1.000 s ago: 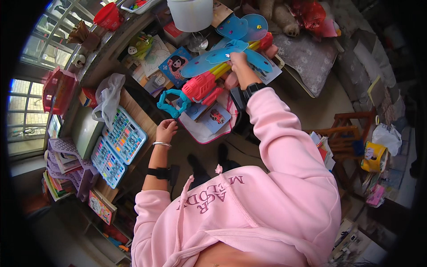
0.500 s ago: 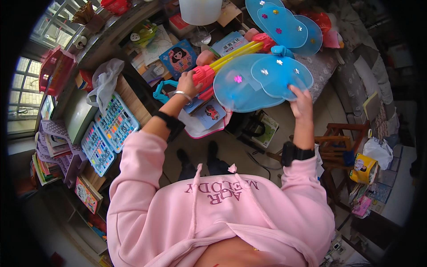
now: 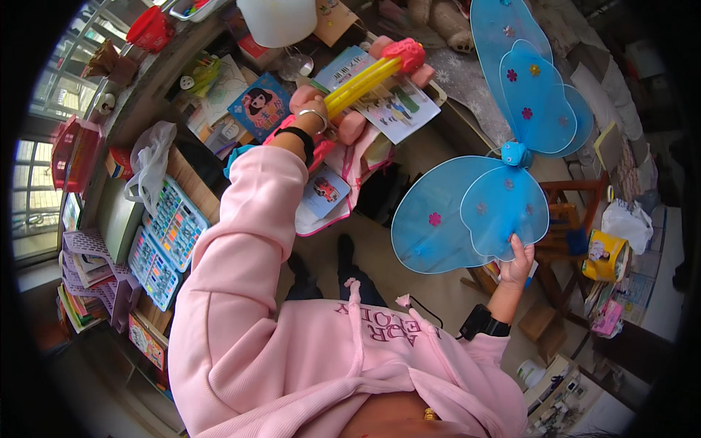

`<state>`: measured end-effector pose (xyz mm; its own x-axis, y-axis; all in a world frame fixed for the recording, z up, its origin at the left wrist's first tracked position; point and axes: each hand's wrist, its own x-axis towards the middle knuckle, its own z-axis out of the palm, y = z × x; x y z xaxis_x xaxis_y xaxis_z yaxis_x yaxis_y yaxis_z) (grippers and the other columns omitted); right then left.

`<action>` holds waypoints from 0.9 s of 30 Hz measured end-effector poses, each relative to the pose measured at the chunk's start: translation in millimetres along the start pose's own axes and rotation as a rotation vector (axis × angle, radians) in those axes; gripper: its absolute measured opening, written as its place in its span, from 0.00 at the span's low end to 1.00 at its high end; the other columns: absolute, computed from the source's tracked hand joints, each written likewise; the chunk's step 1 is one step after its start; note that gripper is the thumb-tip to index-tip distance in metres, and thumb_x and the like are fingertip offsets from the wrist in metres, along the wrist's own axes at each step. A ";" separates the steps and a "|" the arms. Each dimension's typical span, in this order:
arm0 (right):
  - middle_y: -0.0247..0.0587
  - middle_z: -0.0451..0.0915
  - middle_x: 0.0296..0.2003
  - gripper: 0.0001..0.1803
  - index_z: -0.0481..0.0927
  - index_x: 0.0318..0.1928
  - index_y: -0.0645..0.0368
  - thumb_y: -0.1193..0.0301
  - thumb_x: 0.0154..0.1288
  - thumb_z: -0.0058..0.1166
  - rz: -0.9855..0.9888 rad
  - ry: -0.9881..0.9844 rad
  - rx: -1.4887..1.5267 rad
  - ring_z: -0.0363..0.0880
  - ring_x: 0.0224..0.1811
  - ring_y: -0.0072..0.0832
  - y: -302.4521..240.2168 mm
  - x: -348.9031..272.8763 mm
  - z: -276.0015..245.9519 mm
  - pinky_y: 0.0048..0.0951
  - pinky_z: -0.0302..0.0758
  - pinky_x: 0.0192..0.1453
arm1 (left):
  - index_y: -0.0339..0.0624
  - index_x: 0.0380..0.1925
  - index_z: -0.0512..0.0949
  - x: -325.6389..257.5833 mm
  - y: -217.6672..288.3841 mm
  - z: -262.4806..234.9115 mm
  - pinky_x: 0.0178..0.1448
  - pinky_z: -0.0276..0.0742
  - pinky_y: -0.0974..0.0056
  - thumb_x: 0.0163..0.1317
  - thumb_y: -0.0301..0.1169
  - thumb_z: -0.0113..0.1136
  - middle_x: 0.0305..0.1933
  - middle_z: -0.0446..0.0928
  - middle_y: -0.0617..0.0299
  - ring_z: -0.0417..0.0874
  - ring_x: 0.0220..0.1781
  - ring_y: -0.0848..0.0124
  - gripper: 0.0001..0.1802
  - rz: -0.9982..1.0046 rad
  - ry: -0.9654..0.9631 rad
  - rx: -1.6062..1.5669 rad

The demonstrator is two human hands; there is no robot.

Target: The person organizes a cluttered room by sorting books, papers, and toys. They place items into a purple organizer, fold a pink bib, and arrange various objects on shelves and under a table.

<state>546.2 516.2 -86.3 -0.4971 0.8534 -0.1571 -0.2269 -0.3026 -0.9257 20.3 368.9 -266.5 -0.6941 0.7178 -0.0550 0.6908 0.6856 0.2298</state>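
My right hand [image 3: 517, 263] pinches the scalloped edge of a pair of blue mesh butterfly wings [image 3: 431, 212]. The wings hang apart from the desk, dotted with small flower shapes, with a blue knotted centre between them. At the desk, my left hand [image 3: 314, 117] grips the near end of a pink plastic toy with long yellow rods [image 3: 365, 86]; its fingers are partly hidden. Under the toy lie a booklet with drawn figures [image 3: 401, 113] and a small blue card with a red picture [image 3: 325, 191]. A blue book with a drawn girl [image 3: 259, 107] lies beside the left hand.
Left of me are a case of coloured markers [image 3: 171, 226], a clear plastic bag [image 3: 152, 157] and a purple rack [image 3: 91, 259]. A white lamp shade [image 3: 277, 22] stands at the back. A wooden chair [image 3: 569, 212] and a yellow bag [image 3: 607, 255] are at right.
My right hand has drawn the butterfly wings right and nearer to me, off the pink toy, uncovering the booklet. My left hand stays on the toy, whose far end has shifted left.
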 end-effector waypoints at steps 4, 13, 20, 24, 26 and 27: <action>0.35 0.75 0.42 0.19 0.69 0.52 0.62 0.78 0.58 0.50 -0.011 -0.043 0.020 0.72 0.42 0.22 4.9 -10.0 -33.7 0.27 0.69 0.51 | 0.42 0.45 0.75 -3.1 4.3 0.8 0.58 0.68 0.66 0.41 0.44 0.67 0.47 0.77 0.53 0.77 0.52 0.62 0.30 -0.040 -0.140 0.081; 0.35 0.74 0.43 0.19 0.68 0.52 0.62 0.78 0.59 0.49 -0.113 0.084 0.057 0.71 0.43 0.23 5.4 -26.6 -43.4 0.27 0.67 0.52 | 0.40 0.43 0.73 -42.7 26.6 -101.9 0.49 0.76 0.58 0.36 0.43 0.70 0.42 0.78 0.50 0.79 0.47 0.57 0.32 -0.071 -0.148 0.105; 0.41 0.72 0.52 0.22 0.68 0.56 0.62 0.76 0.61 0.48 -0.212 -0.020 0.095 0.70 0.53 0.32 -8.0 -54.1 -60.3 0.37 0.65 0.59 | 0.39 0.40 0.73 -158.1 43.5 -200.5 0.45 0.74 0.61 0.38 0.42 0.69 0.36 0.77 0.52 0.79 0.40 0.58 0.29 0.200 -0.213 -0.172; 0.40 0.74 0.49 0.18 0.71 0.53 0.62 0.76 0.61 0.47 -0.318 -0.025 0.209 0.71 0.51 0.32 -13.5 -96.1 -74.5 0.37 0.66 0.59 | 0.42 0.39 0.72 -278.6 54.0 -200.0 0.42 0.73 0.62 0.38 0.38 0.71 0.32 0.76 0.58 0.77 0.35 0.66 0.27 0.342 -0.281 -0.482; 0.41 0.72 0.51 0.19 0.70 0.54 0.62 0.75 0.62 0.47 -0.308 -0.024 0.241 0.70 0.53 0.33 -11.8 -123.5 -80.4 0.39 0.65 0.59 | 0.41 0.38 0.71 -349.0 58.7 -181.0 0.41 0.75 0.63 0.38 0.38 0.71 0.31 0.77 0.59 0.78 0.32 0.65 0.27 0.208 -0.461 -0.583; 0.41 0.72 0.52 0.19 0.69 0.55 0.62 0.75 0.62 0.46 -0.323 -0.038 0.254 0.70 0.53 0.34 -10.4 -134.5 -81.4 0.40 0.65 0.59 | 0.40 0.38 0.71 -384.2 58.7 -169.2 0.39 0.75 0.63 0.36 0.36 0.70 0.30 0.77 0.58 0.78 0.31 0.64 0.27 0.191 -0.502 -0.619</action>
<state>683.5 439.1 -83.5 -0.3961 0.9068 0.1446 -0.5736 -0.1214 -0.8101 293.2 112.8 -67.4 -0.3012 0.8850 -0.3551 0.4494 0.4602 0.7657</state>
